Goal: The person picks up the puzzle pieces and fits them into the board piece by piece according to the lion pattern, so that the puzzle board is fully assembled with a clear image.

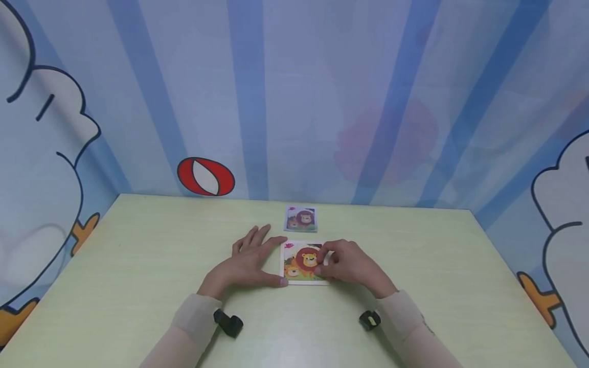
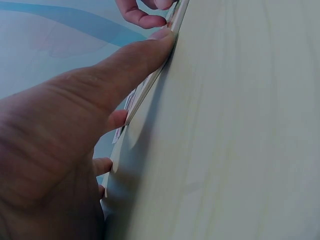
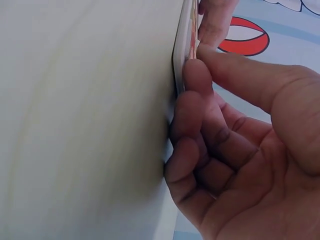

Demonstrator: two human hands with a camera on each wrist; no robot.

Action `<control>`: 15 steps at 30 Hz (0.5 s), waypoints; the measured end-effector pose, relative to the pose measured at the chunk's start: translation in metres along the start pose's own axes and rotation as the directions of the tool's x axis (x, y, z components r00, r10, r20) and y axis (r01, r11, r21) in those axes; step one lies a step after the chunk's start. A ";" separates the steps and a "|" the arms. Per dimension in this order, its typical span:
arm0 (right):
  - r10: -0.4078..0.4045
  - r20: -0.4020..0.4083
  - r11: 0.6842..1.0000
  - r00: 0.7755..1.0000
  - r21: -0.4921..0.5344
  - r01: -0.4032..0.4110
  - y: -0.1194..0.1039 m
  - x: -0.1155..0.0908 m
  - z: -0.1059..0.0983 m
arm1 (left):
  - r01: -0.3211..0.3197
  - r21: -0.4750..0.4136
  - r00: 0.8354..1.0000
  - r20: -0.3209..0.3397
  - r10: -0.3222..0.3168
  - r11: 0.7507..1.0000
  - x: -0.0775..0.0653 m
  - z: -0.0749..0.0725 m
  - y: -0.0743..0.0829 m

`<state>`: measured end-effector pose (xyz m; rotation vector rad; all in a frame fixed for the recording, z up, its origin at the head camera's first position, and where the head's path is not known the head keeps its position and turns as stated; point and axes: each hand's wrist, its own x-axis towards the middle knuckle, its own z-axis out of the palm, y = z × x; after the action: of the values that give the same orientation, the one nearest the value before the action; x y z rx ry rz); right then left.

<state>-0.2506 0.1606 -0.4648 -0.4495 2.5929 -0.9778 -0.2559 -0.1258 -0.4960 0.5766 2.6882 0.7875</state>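
Observation:
A square picture puzzle point(image 1: 300, 261) with a white border lies on the table, showing a lion and a smaller animal. My left hand point(image 1: 248, 263) spreads around its left side, thumb at the lower left corner and index finger at the upper left. In the left wrist view, the left thumb point(image 2: 135, 60) presses on the puzzle's edge. Over the right part of the picture, my right hand point(image 1: 347, 263) has curled fingers and pinches what looks like a small puzzle piece, mostly hidden by the fingertips. The right wrist view has the right hand's fingers point(image 3: 190, 115) close against the board's edge.
A smaller card point(image 1: 300, 219) with the same lion picture lies just behind the puzzle. The pale table point(image 1: 152, 245) ends at a blue striped cloth backdrop point(image 1: 303, 102). Black cameras point(image 1: 228, 323) are strapped at both wrists.

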 end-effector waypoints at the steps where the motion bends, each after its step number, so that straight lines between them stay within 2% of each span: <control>1: -0.001 0.004 1.000 1.000 0.006 0.001 0.000 -0.001 -0.001 | -0.002 0.001 1.000 -0.001 0.002 1.000 0.000 0.000 0.000; 15: 0.033 0.031 0.999 0.999 0.026 -0.034 0.002 0.000 -0.001 | -0.007 -0.017 1.000 -0.005 0.007 1.000 0.000 0.001 -0.001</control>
<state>-0.2517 0.1628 -0.4655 -0.4099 2.5486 -0.9851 -0.2561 -0.1261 -0.4972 0.5814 2.6823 0.8138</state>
